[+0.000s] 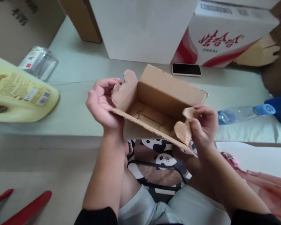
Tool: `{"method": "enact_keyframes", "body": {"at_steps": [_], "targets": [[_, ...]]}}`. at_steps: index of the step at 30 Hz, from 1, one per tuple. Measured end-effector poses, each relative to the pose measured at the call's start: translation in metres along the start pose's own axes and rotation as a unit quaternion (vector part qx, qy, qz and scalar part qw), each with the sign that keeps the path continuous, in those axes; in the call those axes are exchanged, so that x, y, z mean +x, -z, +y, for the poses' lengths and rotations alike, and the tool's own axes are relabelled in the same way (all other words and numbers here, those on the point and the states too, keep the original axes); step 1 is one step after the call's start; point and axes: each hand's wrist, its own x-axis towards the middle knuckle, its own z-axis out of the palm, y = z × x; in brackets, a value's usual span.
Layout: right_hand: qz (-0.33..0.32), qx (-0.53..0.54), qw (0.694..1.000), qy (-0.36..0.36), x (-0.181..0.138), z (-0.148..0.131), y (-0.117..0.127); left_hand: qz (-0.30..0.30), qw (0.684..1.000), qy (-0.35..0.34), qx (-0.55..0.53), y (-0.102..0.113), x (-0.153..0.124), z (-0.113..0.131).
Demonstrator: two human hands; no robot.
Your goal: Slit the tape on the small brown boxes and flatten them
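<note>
Between my two hands is a small brown cardboard box [173,86], tilted, its top open toward me. Its inside holds nothing that I can see except the folded bottom flaps. My left hand [105,104] cups the box's left end, beside an upright end flap [127,89] with a notched edge. At the right end my right hand [204,125] pinches the other end flap [184,131], which is bent inward. The box is above the near edge of a pale green covered table [79,106].
A yellow jug [25,90] and a clear plastic container [41,64] are on the left. White boxes [145,28] stand behind, with a phone [186,69] before them. A clear bottle with a blue cap [243,114] lies right. Below is a panda-print surface [152,175].
</note>
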Motion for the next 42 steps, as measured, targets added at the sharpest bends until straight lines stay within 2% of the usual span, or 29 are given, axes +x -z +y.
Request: {"method": "enact_keyframes", "body": {"at_steps": [4,7,9,11,15,17,21,25,29,34,37,39,42], "targets": [[0.026,0.007,0.999,-0.036,-0.001,0.008,-0.002,-0.038,0.998,-0.02,0.053,-0.009,-0.012,-0.014],[-0.019,0.071,0.991,-0.111,-0.003,0.004,-0.008,0.001,0.993,-0.022,0.114,-0.01,-0.011,-0.025],[-0.057,0.125,0.977,-0.162,-0.007,0.001,-0.01,0.033,0.987,-0.046,0.15,-0.011,-0.009,-0.031],[-0.067,0.169,0.966,-0.183,-0.01,-0.001,-0.011,0.025,0.981,-0.075,0.176,-0.011,-0.008,-0.035],[-0.058,0.187,0.97,-0.145,-0.01,0.0,-0.008,-0.066,0.967,-0.114,0.217,-0.006,-0.008,-0.037],[-0.062,0.174,0.975,-0.122,-0.007,0.002,-0.006,-0.093,0.96,-0.122,0.233,-0.002,-0.008,-0.037],[-0.068,0.155,0.981,-0.095,-0.007,0.007,-0.005,-0.119,0.95,-0.122,0.262,0.008,-0.005,-0.04],[-0.064,0.187,0.978,-0.064,-0.012,0.014,-0.008,-0.168,0.937,-0.152,0.265,0.015,-0.001,-0.04],[-0.058,0.169,0.982,-0.065,-0.013,0.016,-0.011,-0.198,0.923,-0.156,0.291,0.016,-0.002,-0.037],[-0.06,0.184,0.979,-0.062,-0.014,0.012,-0.011,-0.202,0.92,-0.157,0.298,0.016,-0.004,-0.035],[-0.067,0.194,0.975,-0.085,-0.013,0.015,-0.011,-0.197,0.92,-0.146,0.306,0.018,-0.003,-0.036],[-0.061,0.224,0.966,-0.114,-0.012,0.02,-0.01,-0.172,0.93,-0.132,0.296,0.02,-0.001,-0.038],[-0.04,0.214,0.96,-0.174,-0.009,0.029,-0.009,-0.098,0.962,-0.095,0.236,0.02,0.005,-0.04]]}}
